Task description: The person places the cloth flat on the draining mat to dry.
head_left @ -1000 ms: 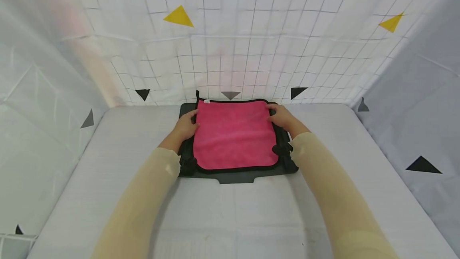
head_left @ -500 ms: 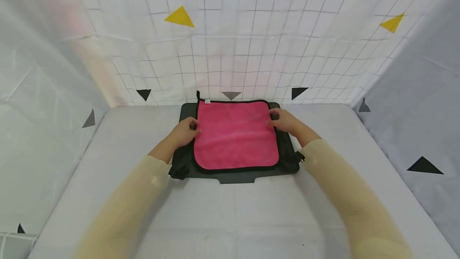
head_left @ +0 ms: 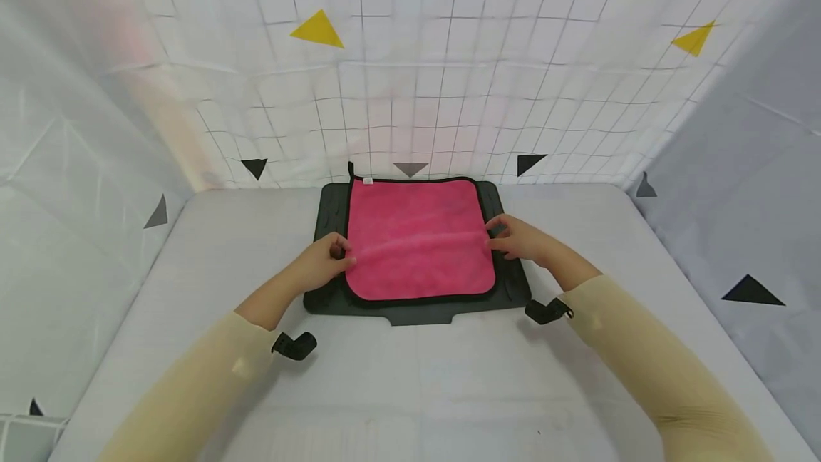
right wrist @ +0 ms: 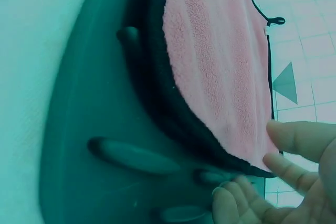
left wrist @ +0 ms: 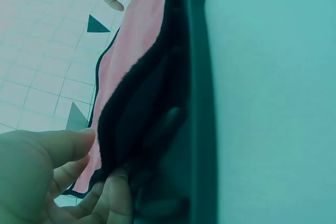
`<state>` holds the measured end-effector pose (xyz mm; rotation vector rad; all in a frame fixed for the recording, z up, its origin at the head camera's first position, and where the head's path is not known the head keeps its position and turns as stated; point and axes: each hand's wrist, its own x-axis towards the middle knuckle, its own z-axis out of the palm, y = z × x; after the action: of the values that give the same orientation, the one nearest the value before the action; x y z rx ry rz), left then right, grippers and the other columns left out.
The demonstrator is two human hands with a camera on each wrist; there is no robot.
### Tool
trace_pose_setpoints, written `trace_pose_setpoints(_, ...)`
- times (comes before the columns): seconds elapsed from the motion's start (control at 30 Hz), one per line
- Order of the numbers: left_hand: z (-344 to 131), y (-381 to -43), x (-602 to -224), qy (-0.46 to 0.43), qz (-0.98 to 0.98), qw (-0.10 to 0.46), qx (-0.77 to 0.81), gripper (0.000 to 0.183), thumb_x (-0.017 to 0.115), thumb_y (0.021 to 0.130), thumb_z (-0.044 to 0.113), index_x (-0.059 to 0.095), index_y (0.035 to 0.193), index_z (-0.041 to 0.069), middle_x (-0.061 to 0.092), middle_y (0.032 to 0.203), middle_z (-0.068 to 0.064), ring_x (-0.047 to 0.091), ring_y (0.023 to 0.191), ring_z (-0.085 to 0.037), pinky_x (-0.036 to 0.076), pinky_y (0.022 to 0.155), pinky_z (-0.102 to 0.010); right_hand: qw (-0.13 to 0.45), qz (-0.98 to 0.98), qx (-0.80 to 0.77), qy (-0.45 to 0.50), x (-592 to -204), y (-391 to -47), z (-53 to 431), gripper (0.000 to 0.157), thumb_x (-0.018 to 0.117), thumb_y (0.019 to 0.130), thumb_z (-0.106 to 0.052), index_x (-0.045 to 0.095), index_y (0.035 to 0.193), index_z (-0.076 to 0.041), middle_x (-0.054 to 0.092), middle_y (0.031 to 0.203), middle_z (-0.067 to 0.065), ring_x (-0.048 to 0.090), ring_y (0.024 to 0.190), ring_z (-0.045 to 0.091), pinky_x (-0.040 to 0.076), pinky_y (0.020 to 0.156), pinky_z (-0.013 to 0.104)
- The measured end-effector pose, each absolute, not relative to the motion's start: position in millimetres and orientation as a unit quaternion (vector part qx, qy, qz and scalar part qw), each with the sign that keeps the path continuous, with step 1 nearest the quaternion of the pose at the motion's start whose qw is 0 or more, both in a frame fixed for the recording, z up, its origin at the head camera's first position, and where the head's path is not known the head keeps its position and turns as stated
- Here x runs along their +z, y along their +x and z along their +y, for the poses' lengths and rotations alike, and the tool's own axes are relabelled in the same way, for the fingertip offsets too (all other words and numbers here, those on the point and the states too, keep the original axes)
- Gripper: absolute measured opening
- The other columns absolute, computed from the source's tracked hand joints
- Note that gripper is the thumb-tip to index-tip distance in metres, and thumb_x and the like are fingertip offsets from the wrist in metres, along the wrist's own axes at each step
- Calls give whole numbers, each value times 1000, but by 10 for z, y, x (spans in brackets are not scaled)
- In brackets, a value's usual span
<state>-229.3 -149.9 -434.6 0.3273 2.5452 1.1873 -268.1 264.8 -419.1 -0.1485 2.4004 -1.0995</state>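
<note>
A pink towel (head_left: 417, 212) with black edging lies on a dark ridged tray (head_left: 420, 314) at the table's back, a loop at its far left corner. My left hand (head_left: 321, 262) pinches the left edge; in the left wrist view its thumb (left wrist: 79, 142) lies on the pink face, other fingers by the black rim. On the opposite edge, my right hand (head_left: 522, 241) pinches the cloth between thumb and forefinger, the remaining fingers lower, near the tray in the right wrist view. A raised crease runs across the towel between both hands.
A white table (head_left: 417, 383) surrounds the tray. Behind it hangs a white sheet (head_left: 410, 41) with a grid and yellow and dark triangles. White side walls (head_left: 737, 184) stand left and right. Black camera mounts (head_left: 296, 346) stick out from both sleeves.
Both hands have slid toward me along the towel's side edges, from its upper part to about the middle. A crease across the towel has become sharper. The tray has stayed in place.
</note>
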Motion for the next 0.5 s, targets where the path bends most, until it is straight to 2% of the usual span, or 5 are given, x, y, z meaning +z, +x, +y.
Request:
trace_pose_setpoints(0.13, -1529, -2209, -4364, 132, 881, 160, 426, 23, 65, 98, 18, 57, 114, 4, 57, 100, -11, 55, 89, -23, 47, 76, -33, 243, 873, -416, -73, -4239, -2657, 2687, 45, 61, 101, -21, 45, 138, 0, 58, 122, 22, 58, 115, 37, 50, 98, 50)
trace_pose_setpoints(0.27, -1537, -2156, -4376, 147, 870, 176, 437, 18, 66, 98, 18, 59, 111, 7, 58, 97, -9, 58, 85, -21, 50, 75, -33, 251, 863, -426, -98, -4269, -2600, 2726, 37, 64, 100, -19, 52, 129, -1, 59, 112, 18, 60, 106, 32, 52, 94, 46)
trace_pose_setpoints(0.4, -1535, -2102, -4388, 162, 858, 200, 444, 22, 69, 97, 19, 59, 112, 7, 59, 93, -9, 63, 84, -21, 51, 75, -34, 272, 846, -442, -123, -4297, -2534, 2747, 37, 68, 96, -16, 54, 126, -1, 58, 107, 17, 61, 99, 29, 54, 89, 41)
trace_pose_setpoints(0.5, -1536, -2069, -4396, 164, 858, 210, 440, 28, 71, 95, 20, 60, 118, 7, 59, 91, -8, 61, 82, -20, 50, 73, -34, 287, 835, -450, -133, -4326, -2497, 2754, 39, 72, 93, -12, 54, 125, -1, 58, 108, 17, 63, 95, 28, 55, 86, 38)
